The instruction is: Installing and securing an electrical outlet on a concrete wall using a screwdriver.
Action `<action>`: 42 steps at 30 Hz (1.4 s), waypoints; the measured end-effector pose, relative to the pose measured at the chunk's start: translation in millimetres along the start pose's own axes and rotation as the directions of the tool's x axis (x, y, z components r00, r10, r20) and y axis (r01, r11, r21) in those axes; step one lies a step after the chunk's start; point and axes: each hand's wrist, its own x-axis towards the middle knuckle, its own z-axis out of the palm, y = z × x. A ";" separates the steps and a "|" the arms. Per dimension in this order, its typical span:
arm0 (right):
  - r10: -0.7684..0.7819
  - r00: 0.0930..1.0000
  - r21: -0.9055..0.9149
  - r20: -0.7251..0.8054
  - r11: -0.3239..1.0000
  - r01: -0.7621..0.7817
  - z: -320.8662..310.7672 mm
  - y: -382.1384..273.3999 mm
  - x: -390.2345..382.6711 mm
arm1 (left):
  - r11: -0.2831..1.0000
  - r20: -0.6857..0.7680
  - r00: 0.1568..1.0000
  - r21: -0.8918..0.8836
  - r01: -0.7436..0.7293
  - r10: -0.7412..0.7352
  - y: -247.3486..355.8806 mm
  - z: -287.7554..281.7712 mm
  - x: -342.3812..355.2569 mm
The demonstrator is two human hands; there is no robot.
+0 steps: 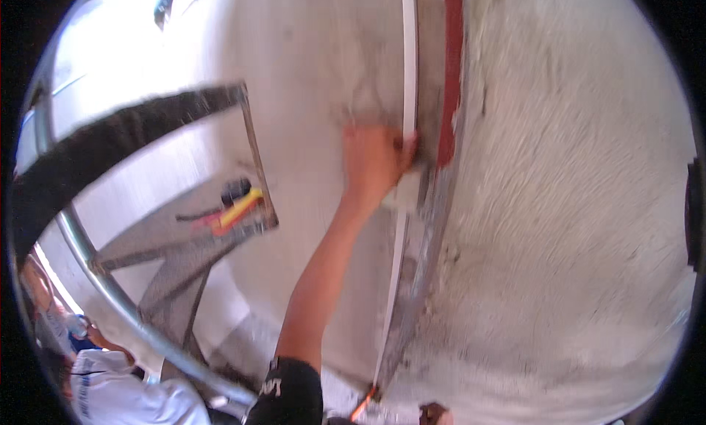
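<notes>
My left hand reaches up to the wall, its arm rising from the lower edge in a black sleeve. Its fingers are closed at a long white strip, the thumb on the strip's right side. The strip runs upright along the wall, above and below the hand. At its lower end lies a slim orange piece, too small to name. Part of my right hand shows at the lower edge, near the wall's foot; its fingers are mostly cut off.
A dark red band runs beside the strip, left of a rough plaster wall. On the left, a metal frame bears a shelf with yellow, red and black tools. A pipe rail curves past a person in white.
</notes>
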 end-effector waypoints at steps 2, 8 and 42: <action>0.082 0.993 0.049 0.090 0.995 -0.087 10.8 -3.1 -13.2 | 0.999 0.001 1.000 -0.049 0.020 -0.020 -5.3 -13.4 0.3; 0.100 0.994 0.134 0.052 0.985 -0.106 59.6 43.7 -15.7 | 0.962 -0.323 0.930 0.256 -0.093 0.176 17.5 -27.8 50.1; 0.103 0.985 0.102 0.139 0.988 -0.118 24.5 -60.5 -22.2 | 0.996 0.398 0.917 -0.086 0.021 0.015 -46.2 -39.6 9.3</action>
